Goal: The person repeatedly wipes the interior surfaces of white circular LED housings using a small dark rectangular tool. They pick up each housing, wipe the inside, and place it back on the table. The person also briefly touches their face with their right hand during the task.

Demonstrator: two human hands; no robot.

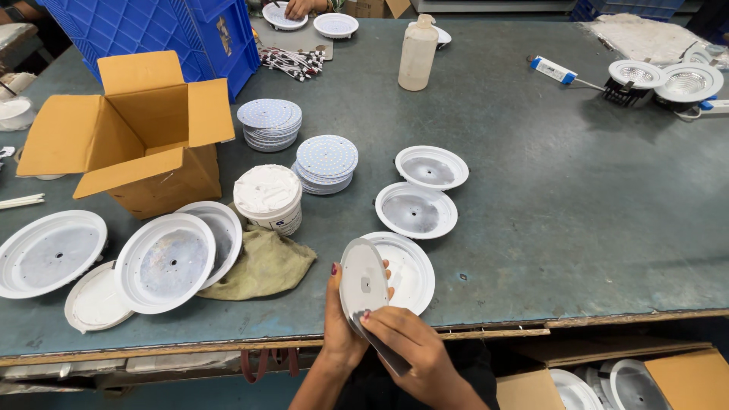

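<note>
My left hand [339,323] holds a round grey-white disc [363,282] upright by its edge, just over the near table edge. My right hand [406,349] pinches the disc's lower rim and also grips a dark flat strip that sticks out below the fingers. Directly behind the disc lies a white round lamp housing [414,269]. Two more white housings [416,209] [431,167] sit further back. Two stacks of round LED boards [326,162] [269,121] stand behind them.
An open cardboard box [137,133] and a blue crate [167,30] stand at the left. A white tub [267,197], a rag [262,266] and larger white housings [163,262] lie at the near left. A bottle [418,53] and finished lamps [661,80] are at the back. Another person's hand [300,7] works at the far edge.
</note>
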